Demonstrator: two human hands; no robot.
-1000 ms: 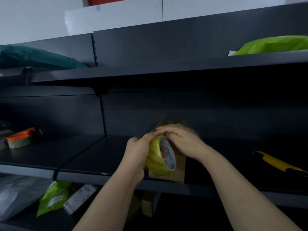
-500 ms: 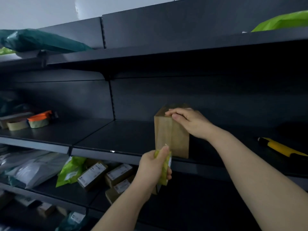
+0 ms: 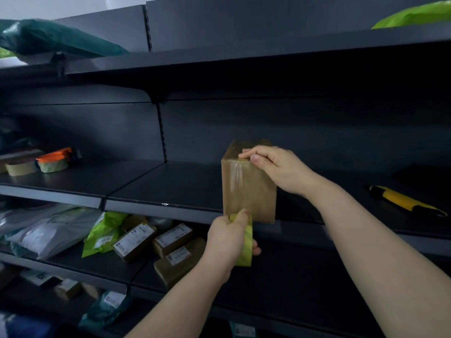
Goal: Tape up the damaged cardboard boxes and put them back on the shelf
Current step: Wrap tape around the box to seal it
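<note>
A small brown cardboard box (image 3: pixel 253 191) stands upright at the front edge of the dark middle shelf (image 3: pixel 170 189). My right hand (image 3: pixel 275 167) grips its top right corner, thumb on the front face. A strip of clear tape (image 3: pixel 236 176) runs down the box's front from the top. Just below the box's lower edge, my left hand (image 3: pixel 227 237) grips a yellow-green tape roll (image 3: pixel 245 247), which is partly hidden by my fingers.
A yellow and black utility knife (image 3: pixel 402 200) lies on the same shelf to the right. Tape rolls (image 3: pixel 51 162) sit on the shelf at far left. Several labelled small boxes (image 3: pixel 156 240) and plastic mailer bags (image 3: pixel 46 230) fill the lower shelf. Green bags lie on the top shelf.
My left hand has drawn the tape roll from the box's top down past its bottom edge, leaving tape on the front. My right hand stayed on the box's top.
</note>
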